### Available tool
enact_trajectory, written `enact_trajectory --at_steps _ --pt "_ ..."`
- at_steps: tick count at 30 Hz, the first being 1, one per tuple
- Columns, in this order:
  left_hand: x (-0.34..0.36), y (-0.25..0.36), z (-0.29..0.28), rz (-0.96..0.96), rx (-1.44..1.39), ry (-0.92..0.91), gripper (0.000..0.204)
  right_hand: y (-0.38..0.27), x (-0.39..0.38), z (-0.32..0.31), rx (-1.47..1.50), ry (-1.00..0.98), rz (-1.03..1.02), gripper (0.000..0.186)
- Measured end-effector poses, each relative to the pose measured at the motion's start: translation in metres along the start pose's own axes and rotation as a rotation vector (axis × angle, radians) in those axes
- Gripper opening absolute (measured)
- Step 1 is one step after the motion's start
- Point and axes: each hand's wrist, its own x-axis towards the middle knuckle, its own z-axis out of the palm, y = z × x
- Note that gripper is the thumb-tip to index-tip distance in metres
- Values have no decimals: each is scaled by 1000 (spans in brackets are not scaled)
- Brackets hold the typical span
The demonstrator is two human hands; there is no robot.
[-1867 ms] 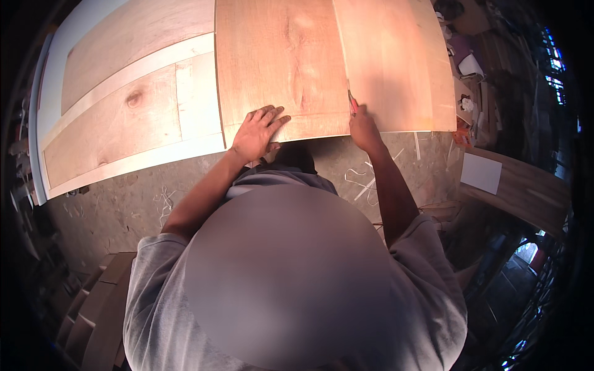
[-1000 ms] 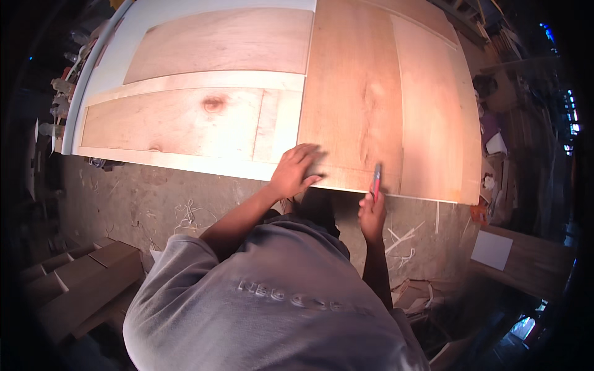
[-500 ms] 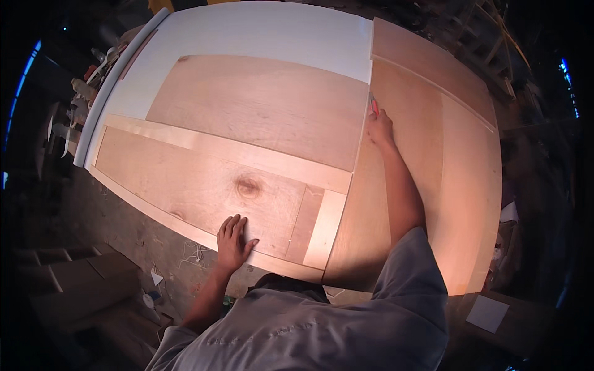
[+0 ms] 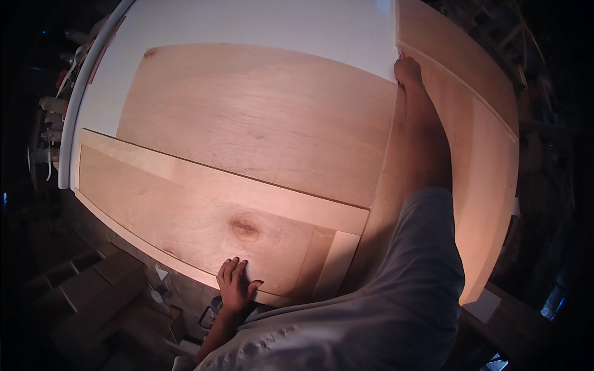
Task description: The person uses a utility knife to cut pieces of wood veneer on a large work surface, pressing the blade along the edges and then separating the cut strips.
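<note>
My right hand [image 4: 408,70] reaches far out over the workpiece, closed on a red utility knife [image 4: 401,54] of which only a sliver shows past the fingers. It sits at the seam where a white sheet [image 4: 266,21] meets the wooden panels at right. Close to me, my left hand [image 4: 235,285] lies flat with spread fingers near the front edge of a light wood frame [image 4: 204,180] around a plywood infill [image 4: 161,207]. Beyond that frame a large plywood sheet [image 4: 266,123] rests on the white sheet.
A raised wood panel [image 4: 461,46] covers the far right, with a lower plywood strip [image 4: 489,167] beside it. A pale rounded edge [image 4: 90,86] bounds the left, with clutter [image 4: 52,120] past it. Wooden boxes [image 4: 102,272] stand at lower left.
My right hand with the utility knife has moved farther away along the seam, and my body leans forward. My left hand keeps its place on the panel.
</note>
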Motion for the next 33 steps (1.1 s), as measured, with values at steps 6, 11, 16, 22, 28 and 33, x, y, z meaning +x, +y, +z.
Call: enact_trajectory --at_steps 6,11,16,22,28,33 --pt "1 2 -1 -12 21 1 77 -30 -14 -20 33 -102 73 44" --pt "8 2 -4 10 -2 0 76 -16 0 -11 70 -55 154 46" --pt "8 9 -7 1 -8 19 75 -22 -6 -12 37 -60 115 47" --pt "8 11 -9 -17 -10 17 72 -14 15 -8 -155 -171 16 46" --pt "4 6 -9 -20 -10 21 71 -11 -2 -17 147 -295 124 28" --pt "5 12 -13 -3 -43 45 70 1 -49 -25 150 -405 162 30"
